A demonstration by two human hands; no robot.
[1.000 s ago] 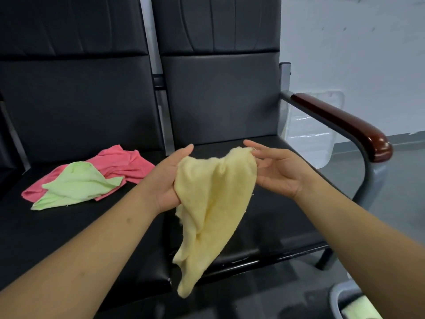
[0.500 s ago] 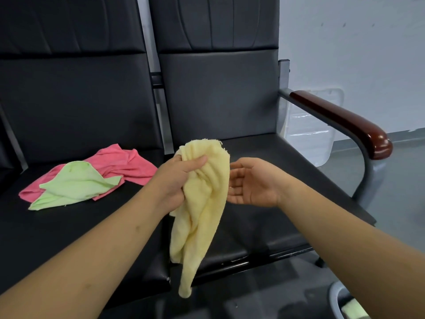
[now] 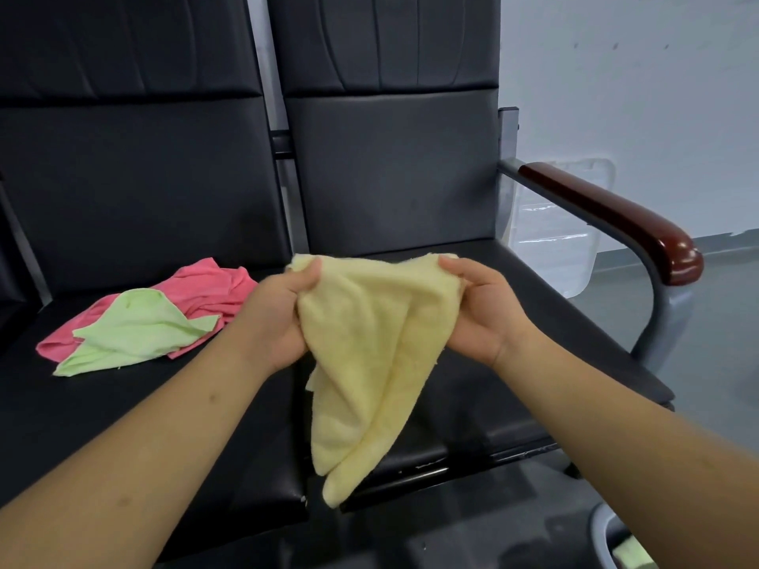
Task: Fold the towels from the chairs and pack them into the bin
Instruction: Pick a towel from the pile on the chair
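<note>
A pale yellow towel (image 3: 369,355) hangs in front of the right black chair (image 3: 534,305), its top edge stretched between both hands and its lower part drooping to a point. My left hand (image 3: 275,318) pinches the towel's top left corner. My right hand (image 3: 480,314) grips the top right corner. On the left chair seat (image 3: 82,412) lie a crumpled pink towel (image 3: 209,285) and a light green towel (image 3: 135,326) on top of it. The grey bin (image 3: 603,535) peeks in at the bottom right, with a bit of light cloth inside.
The right chair has a dark red-brown armrest (image 3: 616,215) on a grey metal frame. A clear plastic lid or container (image 3: 554,232) leans against the white wall behind it. Grey floor lies to the right.
My right hand, open and apart from the towel before, has taken hold of its right corner. The bunched towel has been spread sideways between both hands.
</note>
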